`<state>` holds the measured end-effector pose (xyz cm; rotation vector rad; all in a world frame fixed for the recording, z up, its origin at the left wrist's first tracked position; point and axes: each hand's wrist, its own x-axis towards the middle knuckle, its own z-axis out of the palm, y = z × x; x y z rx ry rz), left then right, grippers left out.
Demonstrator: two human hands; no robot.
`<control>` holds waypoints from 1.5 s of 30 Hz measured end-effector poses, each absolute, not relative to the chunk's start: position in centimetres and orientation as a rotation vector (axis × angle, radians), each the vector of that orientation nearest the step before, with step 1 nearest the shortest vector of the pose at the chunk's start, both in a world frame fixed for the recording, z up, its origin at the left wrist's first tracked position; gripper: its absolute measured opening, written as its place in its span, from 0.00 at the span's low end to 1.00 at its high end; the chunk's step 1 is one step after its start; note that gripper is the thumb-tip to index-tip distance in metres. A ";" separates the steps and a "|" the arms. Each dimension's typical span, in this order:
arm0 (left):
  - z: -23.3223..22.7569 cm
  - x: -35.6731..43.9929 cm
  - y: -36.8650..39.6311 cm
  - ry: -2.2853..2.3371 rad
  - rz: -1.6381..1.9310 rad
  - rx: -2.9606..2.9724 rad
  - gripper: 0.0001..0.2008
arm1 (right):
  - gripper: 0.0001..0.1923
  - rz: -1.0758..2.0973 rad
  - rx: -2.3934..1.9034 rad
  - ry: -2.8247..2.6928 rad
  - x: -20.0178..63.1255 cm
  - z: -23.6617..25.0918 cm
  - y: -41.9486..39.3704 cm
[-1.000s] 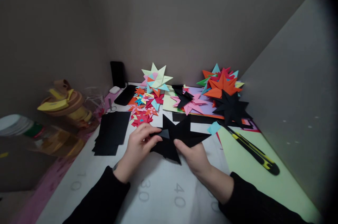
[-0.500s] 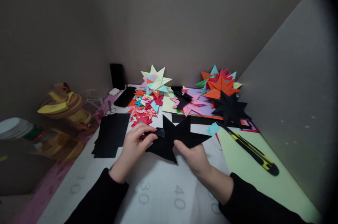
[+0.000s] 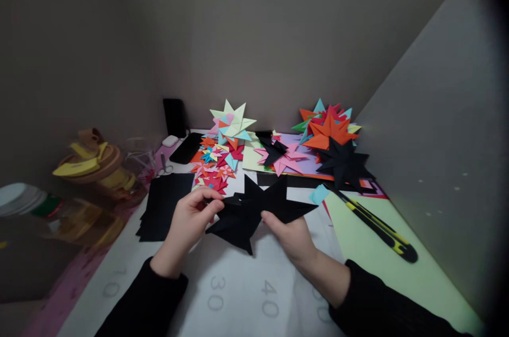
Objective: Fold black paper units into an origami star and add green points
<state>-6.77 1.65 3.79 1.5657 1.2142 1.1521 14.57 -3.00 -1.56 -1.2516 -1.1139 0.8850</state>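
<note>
Above the white table sheet I hold a black folded-paper star [image 3: 262, 207] with several points. My left hand [image 3: 194, 215] pinches its left side between thumb and fingers. My right hand [image 3: 292, 233] grips the lower right part, thumb on the front and the other fingers hidden behind the paper. Left of my left hand lies a stack of black paper sheets [image 3: 159, 210]. Just beyond the star are small colourful paper stars [image 3: 214, 159] and a pink paper star [image 3: 284, 157] with a black folded piece on it.
On the right, a yellow-black utility knife [image 3: 382, 228] lies on pale green paper [image 3: 405, 278]. Behind it stand piled stars, with an orange star [image 3: 332, 130] and a black star [image 3: 344, 162]. Far left are a plastic jar [image 3: 75, 215], a brown-lidded cup [image 3: 103, 167] and a phone [image 3: 186, 147].
My left hand has moved left, drawing the left side of the black star outward. The star's lower left points now reach further left and down. My right hand has stayed nearly still.
</note>
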 end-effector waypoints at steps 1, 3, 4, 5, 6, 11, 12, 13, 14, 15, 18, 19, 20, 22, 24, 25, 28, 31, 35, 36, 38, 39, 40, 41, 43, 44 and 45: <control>3.9 -6.8 1.6 1.193 1.159 1.574 0.05 | 0.21 0.883 -1.255 -1.119 14.6 -1.6 -3.0; 4.0 -6.9 1.7 1.153 1.135 1.586 0.05 | 0.20 0.869 -1.274 -1.126 14.5 -1.5 -3.0; 4.0 -6.9 1.7 1.136 1.109 1.605 0.05 | 0.19 0.860 -1.287 -1.130 14.5 -1.4 -3.0; 4.0 -6.9 1.8 1.120 1.087 1.639 0.05 | 0.18 0.854 -1.299 -1.135 14.5 -1.2 -3.1; 4.1 -6.8 1.8 1.107 1.070 1.689 0.06 | 0.17 0.852 -1.308 -1.142 14.4 -1.1 -3.1; 4.2 -6.8 1.8 1.035 1.119 1.988 0.07 | 0.11 0.842 -1.314 -1.190 14.2 -0.6 -3.3; 4.2 -6.8 1.7 1.026 1.144 2.021 0.07 | 0.11 0.830 -1.316 -1.187 14.2 -0.6 -3.2; 4.2 -6.9 1.7 1.022 1.167 2.044 0.06 | 0.11 0.819 -1.320 -1.181 14.2 -0.6 -3.2; 4.2 -6.9 1.6 1.022 1.179 2.061 0.05 | 0.11 0.812 -1.325 -1.175 14.2 -0.6 -3.2; 4.2 -6.9 1.6 1.021 1.176 2.074 0.05 | 0.11 0.807 -1.330 -1.169 14.2 -0.6 -3.2; 4.2 -6.8 1.5 0.995 1.106 2.116 0.07 | 0.09 0.795 -1.326 -1.193 14.3 -0.5 -3.2; 4.2 -6.7 1.5 0.978 1.083 2.133 0.08 | 0.08 0.784 -1.319 -1.213 14.2 -0.4 -3.3; 4.1 -6.6 1.5 0.963 1.067 2.148 0.08 | 0.07 0.772 -1.312 -1.236 14.2 -0.3 -3.3; 4.1 -6.5 1.5 0.937 1.058 2.178 0.08 | 0.06 0.744 -1.304 -1.277 14.2 -0.2 -3.4; 4.2 -6.6 1.4 0.923 1.061 2.215 0.07 | 0.06 0.723 -1.306 -1.300 14.2 -0.3 -3.4; 4.2 -6.6 1.4 0.910 1.064 2.242 0.07 | 0.06 0.711 -1.308 -1.309 14.2 -0.3 -3.4; 4.4 -6.9 1.3 0.853 1.068 2.335 0.08 | 0.06 0.669 -1.307 -1.328 14.3 -0.5 -3.4; 4.5 -7.3 1.3 0.806 1.058 2.407 0.09 | 0.05 0.664 -1.291 -1.353 14.4 -0.6 -3.4; 4.4 -8.0 1.6 0.814 1.018 2.463 0.08 | 0.03 0.691 -1.265 -1.397 14.5 -0.6 -3.5; 4.3 -8.2 1.7 0.824 0.997 2.461 0.07 | 0.03 0.695 -1.261 -1.404 14.5 -0.6 -3.5; 4.3 -8.3 1.9 0.846 0.954 2.439 0.07 | 0.02 0.700 -1.258 -1.409 14.5 -0.7 -3.5; 4.2 -8.3 1.9 0.852 0.931 2.424 0.07 | 0.02 0.702 -1.258 -1.409 14.5 -0.7 -3.5; 4.2 -8.2 1.8 0.855 0.907 2.410 0.07 | 0.03 0.706 -1.258 -1.411 14.5 -0.8 -3.4; 4.3 -8.0 1.7 0.860 0.881 2.397 0.06 | 0.03 0.714 -1.257 -1.417 14.5 -0.8 -3.4; 4.3 -7.4 1.5 0.880 0.835 2.376 0.06 | 0.04 0.728 -1.256 -1.424 14.5 -0.8 -3.3; 4.3 -7.1 1.4 0.898 0.816 2.367 0.07 | 0.04 0.737 -1.260 -1.424 14.5 -0.8 -3.3; 4.4 -6.9 1.2 0.923 0.802 2.357 0.08 | 0.05 0.748 -1.268 -1.421 14.5 -0.8 -3.3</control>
